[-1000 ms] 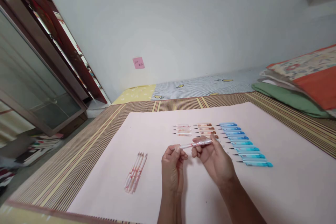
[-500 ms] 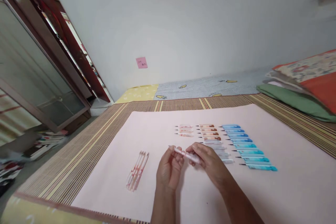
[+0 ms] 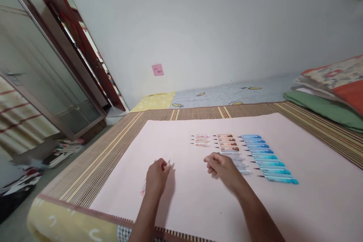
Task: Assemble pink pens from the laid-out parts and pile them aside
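Note:
My left hand (image 3: pixel 157 176) is closed in a pinch over the left part of the pink sheet (image 3: pixel 181 211). A slim pen (image 3: pixel 169 161) pokes up from its fingertips; the rest is hidden by the hand. Behind and below that hand lie pink-and-white pens (image 3: pixel 143 188), mostly covered. My right hand (image 3: pixel 221 168) hovers apart, fingers curled together, with nothing visible in them. It is nearest to a group of clear-grey pens (image 3: pixel 243 166) and partly covers them. Farther back are a short column of pale pink pens (image 3: pixel 202 140) and a column of brown pens (image 3: pixel 228 143).
Blue and teal pens (image 3: pixel 263 157) lie in a column on the right of the sheet. A striped mat (image 3: pixel 113 151) lies beneath it. Folded cloths and a cushion (image 3: pixel 334 98) sit at the right back. A pink note (image 3: pixel 157 70) is on the wall.
Both hands were together on a pink-and-white pen. My left hand has carried it left, over the loose pens, while my right hand has let go and stays near the middle.

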